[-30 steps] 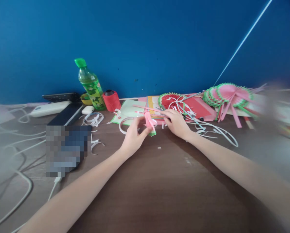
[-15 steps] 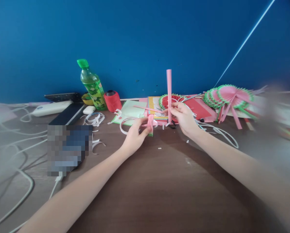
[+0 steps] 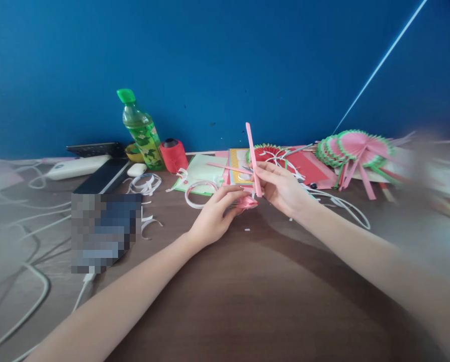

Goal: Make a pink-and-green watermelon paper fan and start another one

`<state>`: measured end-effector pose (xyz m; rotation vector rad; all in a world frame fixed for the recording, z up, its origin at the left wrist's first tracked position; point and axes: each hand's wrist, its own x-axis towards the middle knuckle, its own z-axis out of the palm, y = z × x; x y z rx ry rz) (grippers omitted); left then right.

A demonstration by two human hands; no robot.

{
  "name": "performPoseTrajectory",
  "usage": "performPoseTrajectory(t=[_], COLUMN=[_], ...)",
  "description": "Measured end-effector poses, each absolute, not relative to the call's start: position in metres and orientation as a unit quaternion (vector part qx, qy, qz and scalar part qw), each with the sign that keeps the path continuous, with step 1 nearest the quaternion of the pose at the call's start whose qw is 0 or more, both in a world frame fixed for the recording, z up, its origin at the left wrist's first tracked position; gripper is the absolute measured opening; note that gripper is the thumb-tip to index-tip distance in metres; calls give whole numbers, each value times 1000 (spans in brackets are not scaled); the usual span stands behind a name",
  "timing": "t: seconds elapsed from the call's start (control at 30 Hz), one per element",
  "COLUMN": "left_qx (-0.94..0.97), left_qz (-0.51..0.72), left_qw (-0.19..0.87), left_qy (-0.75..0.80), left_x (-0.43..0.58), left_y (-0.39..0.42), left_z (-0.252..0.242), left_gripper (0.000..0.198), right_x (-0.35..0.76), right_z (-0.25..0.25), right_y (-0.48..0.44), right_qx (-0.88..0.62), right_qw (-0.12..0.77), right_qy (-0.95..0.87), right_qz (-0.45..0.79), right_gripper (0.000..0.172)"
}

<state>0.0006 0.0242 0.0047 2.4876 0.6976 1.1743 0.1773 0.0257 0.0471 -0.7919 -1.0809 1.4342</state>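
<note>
My right hand (image 3: 279,187) pinches a long pink paper strip (image 3: 252,151), which stands nearly upright and leans a little to the left at its top. Just left of it, my left hand (image 3: 219,211) is closed on a small folded pink paper piece (image 3: 247,202); much of that piece is hidden by the fingers. The strip's lower end is close to the folded piece, and I cannot tell whether they touch. Behind the hands lie a pale green sheet (image 3: 198,171), a roll of white tape (image 3: 190,198) and a red sheet (image 3: 310,168).
Pleated pink-and-green paper fans (image 3: 364,148) lie at the right. A green-capped bottle (image 3: 144,136) and a red cylinder (image 3: 174,157) stand by the blue wall. At the left are a white power bank (image 3: 79,167), a blurred-out dark device (image 3: 107,234) and cables (image 3: 43,276).
The pink strip has moved lower and to the left, and now tilts. My left hand has shifted right with the folded piece, which has turned, so the two hands are closer.
</note>
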Motion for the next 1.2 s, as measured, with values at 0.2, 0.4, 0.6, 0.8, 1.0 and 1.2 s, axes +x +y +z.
performPoseTrajectory(t=[0.2,0.4,0.6,0.8,1.0,1.2], left_qx=[868,869,871,868,868,864], left_qz=[414,416,412,415,416,421], left_qw=[136,133,134,135,125,109], left_qy=[236,231,233,237,240,255], left_x=[0,0,0,0,0,1], left_y=[24,24,24,24,24,22], left_z=[4,4,3,4,4,5], left_gripper=[30,30,30,30,32,33], right_x=[174,174,173,172,171,169], right_z=[47,45,43,42,40,35], right_y=[21,21,22,23,23,22], right_qx=[-321,-309,-313,-338,-331,-342], right_qw=[539,533,533,530,538,544], right_qy=[-463,-464,-456,-466,-459,-446], right_qz=[626,636,641,623,625,623], right_gripper=[8,8,9,15,16,20])
